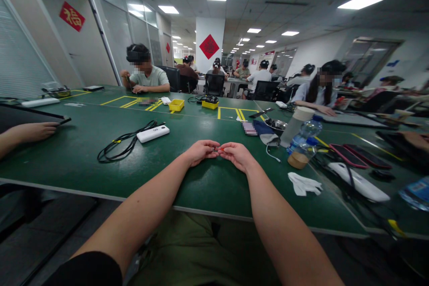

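Both my hands meet above the green table (154, 174), near its front edge. My left hand (201, 152) has its fingers curled together around something small and dark that I cannot make out. Close against it, my right hand (235, 154) pinches a small red-orange piece (221, 149) between thumb and fingers. The fingertips of the two hands almost touch, and they hide most of what lies between them.
Left of my hands lie a white power bank (153, 134) and a coiled black cable (115, 145). To the right are bottles (303, 154), a white glove (304, 184) and phones (348, 156). Yellow trays (176, 106) stand farther back. Another person's hand (42, 131) rests at the left.
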A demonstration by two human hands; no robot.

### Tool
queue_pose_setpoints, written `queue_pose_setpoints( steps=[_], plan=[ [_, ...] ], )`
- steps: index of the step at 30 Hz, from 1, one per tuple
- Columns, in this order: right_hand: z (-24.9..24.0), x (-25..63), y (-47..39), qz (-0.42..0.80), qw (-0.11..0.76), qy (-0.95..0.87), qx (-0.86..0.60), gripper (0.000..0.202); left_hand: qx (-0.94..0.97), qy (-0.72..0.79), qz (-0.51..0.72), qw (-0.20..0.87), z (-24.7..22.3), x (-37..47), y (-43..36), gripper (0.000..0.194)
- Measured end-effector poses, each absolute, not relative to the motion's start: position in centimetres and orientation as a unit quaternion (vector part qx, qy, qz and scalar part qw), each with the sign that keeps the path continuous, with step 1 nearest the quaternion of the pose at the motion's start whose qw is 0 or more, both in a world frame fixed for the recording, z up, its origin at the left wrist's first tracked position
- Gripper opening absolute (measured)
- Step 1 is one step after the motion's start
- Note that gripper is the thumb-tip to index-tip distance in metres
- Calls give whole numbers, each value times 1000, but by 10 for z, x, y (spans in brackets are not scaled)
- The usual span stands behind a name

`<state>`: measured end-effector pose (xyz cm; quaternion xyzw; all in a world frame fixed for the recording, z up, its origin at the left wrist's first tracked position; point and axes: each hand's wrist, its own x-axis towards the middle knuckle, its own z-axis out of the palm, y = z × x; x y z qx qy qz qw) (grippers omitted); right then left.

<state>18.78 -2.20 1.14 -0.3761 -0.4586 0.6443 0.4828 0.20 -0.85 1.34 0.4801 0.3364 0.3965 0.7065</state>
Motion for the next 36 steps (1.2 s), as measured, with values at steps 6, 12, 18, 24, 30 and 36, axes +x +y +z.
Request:
queue_pose_setpoints(
  steps=[6,12,18,24,30,36],
  plan=[
    [12,186,-25,634,471,-471,-393,15,485,338,405,698,9,2,-6,27],
    [10,187,-23,644,482,-462,-373,10,470,352,404,701,12,3,-7,25],
    [11,188,-22,646,480,-464,-370,12,464,333,397,718,16,2,-8,25],
    [12,187,-24,642,482,-470,-366,15,502,324,387,702,12,1,-9,27],
    [9,188,-22,636,478,-477,-373,18,517,331,385,689,9,1,-7,25],
    [8,188,-20,640,482,-468,-373,14,478,331,394,712,13,1,-7,19]
  ],
)
